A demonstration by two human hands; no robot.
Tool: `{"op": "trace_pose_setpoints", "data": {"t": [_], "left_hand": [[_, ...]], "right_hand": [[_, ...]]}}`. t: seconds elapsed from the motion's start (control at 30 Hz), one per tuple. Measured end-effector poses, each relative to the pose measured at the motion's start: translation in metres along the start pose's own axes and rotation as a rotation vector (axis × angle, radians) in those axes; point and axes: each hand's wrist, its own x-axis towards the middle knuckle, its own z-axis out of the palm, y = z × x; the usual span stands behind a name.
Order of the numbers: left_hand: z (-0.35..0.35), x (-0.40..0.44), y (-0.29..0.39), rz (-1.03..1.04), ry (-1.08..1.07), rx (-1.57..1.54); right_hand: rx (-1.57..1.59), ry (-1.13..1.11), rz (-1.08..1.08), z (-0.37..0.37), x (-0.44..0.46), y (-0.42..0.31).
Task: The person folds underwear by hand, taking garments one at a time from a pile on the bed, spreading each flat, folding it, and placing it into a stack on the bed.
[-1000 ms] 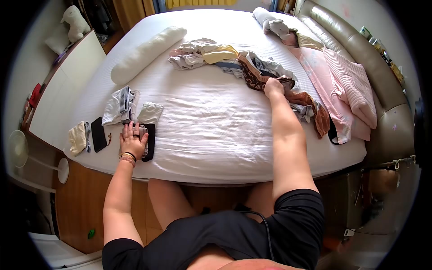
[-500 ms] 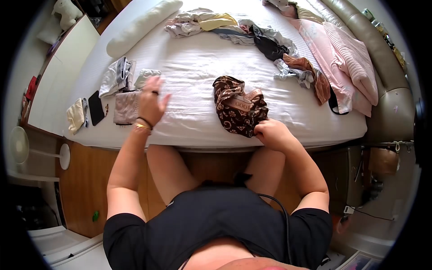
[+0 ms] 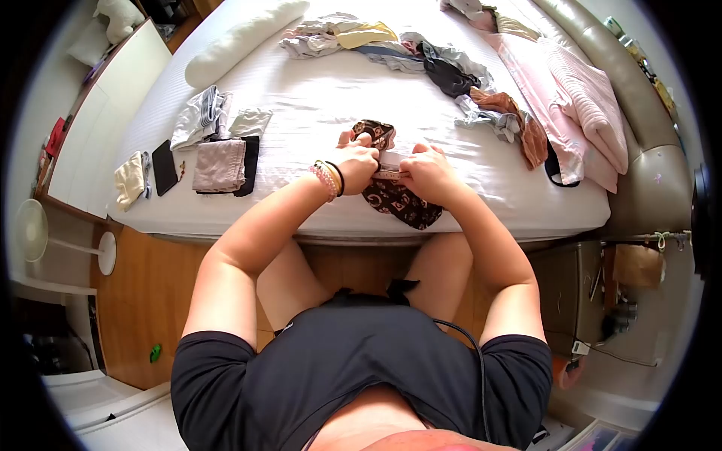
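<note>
A dark brown patterned garment (image 3: pixel 402 204) with a pale pink lettered band lies near the bed's front edge. My left hand (image 3: pixel 356 163), with bracelets on its wrist, is closed on the left end of the band. The fingers of my right hand (image 3: pixel 427 171) pinch the band's right end. Part of the garment shows beyond my left hand, and the rest spreads below the band toward me. The fingertips are partly hidden in the fabric.
Folded clothes (image 3: pixel 219 165) and a black phone (image 3: pixel 164 167) lie at the left of the bed (image 3: pixel 301 203). A row of loose clothes (image 3: pixel 449 71) crosses the far side. Pink bedding (image 3: pixel 583 113) lies right; a long white bolster (image 3: pixel 244 41) rests at the far left.
The brown garment has come from the far pile to the front of the bed. My left hand has left the folded stack and taken hold of its band; my right hand has shifted to the band.
</note>
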Motion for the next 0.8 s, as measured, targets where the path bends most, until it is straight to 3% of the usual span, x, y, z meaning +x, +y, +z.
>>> {"op": "trace_pose_setpoints", "data": {"t": [0.1, 0.17, 0.3, 0.37, 0.43, 0.5, 0.53, 0.57, 0.63, 0.7, 0.77, 0.8], "left_hand": [[-0.019, -0.022, -0.006, -0.002, 0.012, -0.053], [-0.036, -0.032, -0.015, 0.033, -0.008, -0.12], [-0.083, -0.062, -0.047, -0.14, -0.029, -0.474], [-0.09, -0.081, -0.075, -0.191, -0.105, -0.904], [-0.112, -0.104, -0.077, -0.163, -0.049, -0.88], [-0.114, -0.116, -0.077, -0.037, 0.0, -1.176], [-0.118, -0.12, -0.074, -0.011, -0.064, -1.161], [-0.126, -0.123, -0.07, -0.029, -0.203, -0.905], [-0.123, -0.124, -0.043, -0.049, -0.295, -0.979], [-0.115, -0.12, -0.011, -0.058, -0.442, -0.703], [-0.065, -0.11, -0.002, 0.145, -0.562, -0.612], [-0.081, -0.109, 0.012, 0.145, -0.601, -0.625]], "right_hand": [[0.038, 0.071, -0.249, -0.052, 0.001, -0.028], [0.147, -0.107, -0.288, -0.086, 0.004, -0.039], [0.244, -0.3, 0.159, -0.157, -0.003, -0.032], [0.128, -0.335, 0.073, -0.184, -0.008, -0.012], [0.183, -0.294, 0.217, -0.194, -0.016, -0.008], [0.183, -0.194, 0.185, -0.201, -0.019, -0.006], [0.233, -0.159, 0.195, -0.205, -0.017, -0.01], [0.284, -0.124, 0.206, -0.21, -0.015, -0.015], [0.168, -0.06, 0.155, -0.221, -0.009, -0.029], [0.129, -0.001, 0.074, -0.23, 0.0, -0.037], [0.179, 0.047, 0.021, -0.237, 0.002, -0.055], [0.181, 0.068, -0.02, -0.241, 0.001, -0.063]]}}
